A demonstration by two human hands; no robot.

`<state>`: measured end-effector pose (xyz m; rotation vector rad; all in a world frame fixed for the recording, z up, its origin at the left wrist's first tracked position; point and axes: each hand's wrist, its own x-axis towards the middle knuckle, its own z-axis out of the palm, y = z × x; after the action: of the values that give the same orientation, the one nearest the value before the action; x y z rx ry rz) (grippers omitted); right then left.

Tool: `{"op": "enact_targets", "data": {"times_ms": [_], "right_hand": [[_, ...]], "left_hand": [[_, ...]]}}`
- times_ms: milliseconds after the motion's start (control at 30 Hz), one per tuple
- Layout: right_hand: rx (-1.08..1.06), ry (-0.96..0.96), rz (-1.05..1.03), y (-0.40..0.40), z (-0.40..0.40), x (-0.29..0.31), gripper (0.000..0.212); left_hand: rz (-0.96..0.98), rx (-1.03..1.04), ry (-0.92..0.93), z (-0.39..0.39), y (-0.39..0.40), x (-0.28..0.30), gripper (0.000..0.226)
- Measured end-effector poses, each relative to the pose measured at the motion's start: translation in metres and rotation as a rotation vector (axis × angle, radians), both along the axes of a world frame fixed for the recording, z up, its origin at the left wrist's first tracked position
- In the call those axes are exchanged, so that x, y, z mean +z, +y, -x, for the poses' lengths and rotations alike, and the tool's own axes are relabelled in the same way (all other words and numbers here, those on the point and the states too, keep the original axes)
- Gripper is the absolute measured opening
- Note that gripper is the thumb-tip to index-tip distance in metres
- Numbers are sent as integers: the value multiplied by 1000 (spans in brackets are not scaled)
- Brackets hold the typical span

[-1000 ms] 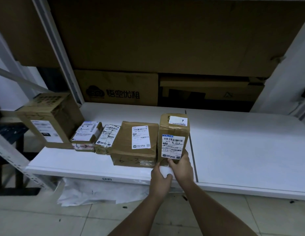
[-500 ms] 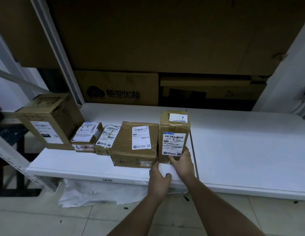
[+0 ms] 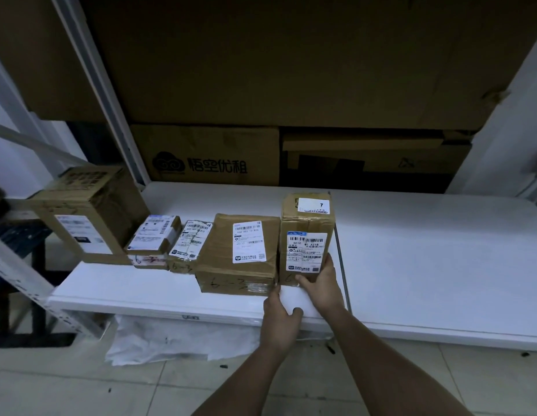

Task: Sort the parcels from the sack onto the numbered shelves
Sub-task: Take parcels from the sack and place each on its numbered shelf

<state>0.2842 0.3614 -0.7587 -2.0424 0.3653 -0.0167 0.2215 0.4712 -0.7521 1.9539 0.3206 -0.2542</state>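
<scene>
Moved: upright parcel pushed deeper onto shelf, flush with flat parcel. Right hand fingers wrap its lower corner; parcel at twelve o'clock. Left hand fingers relaxed, touching.

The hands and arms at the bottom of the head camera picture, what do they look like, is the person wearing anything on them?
Both the left hand and the right hand are bare: no gloves and no rings that the dim picture shows. No watch or band shows at either wrist. The forearms are bare too, with no sleeve in view down to the bottom edge of the picture. No marks can be made out.
</scene>
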Motion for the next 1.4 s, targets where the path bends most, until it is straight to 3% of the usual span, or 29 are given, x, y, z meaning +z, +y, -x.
{"op": "enact_targets", "data": {"times_ms": [300, 467, 567, 667, 767, 833, 967, 1167, 1400], "right_hand": [[-13, 93, 63, -13, 19, 3, 98], [70, 241, 81, -28, 51, 29, 89], [239, 425, 216, -37, 78, 70, 55], [350, 481, 244, -44, 88, 135, 14], [451, 472, 289, -44, 94, 211, 19], [445, 461, 290, -47, 100, 262, 18], [484, 470, 327, -56, 125, 351, 25], [375, 443, 349, -83, 172, 473, 26], [261, 495, 401, -126, 235, 543, 31]], "left_hand": [[-17, -8, 19, 2, -6, -7, 52], [-152, -161, 228, 13, -1, 26, 24], [-288, -345, 294, 19, 8, 80, 23], [-510, -553, 270, 24, 13, 160, 31], [-850, -768, 166, 31, 11, 235, 34], [-939, -872, 169, 37, 4, 284, 35], [-977, -971, 265, 55, -17, 373, 37], [-1018, -1158, 100, 86, -41, 481, 34], [-1135, -1223, 9, 126, -97, 546, 38]]}}
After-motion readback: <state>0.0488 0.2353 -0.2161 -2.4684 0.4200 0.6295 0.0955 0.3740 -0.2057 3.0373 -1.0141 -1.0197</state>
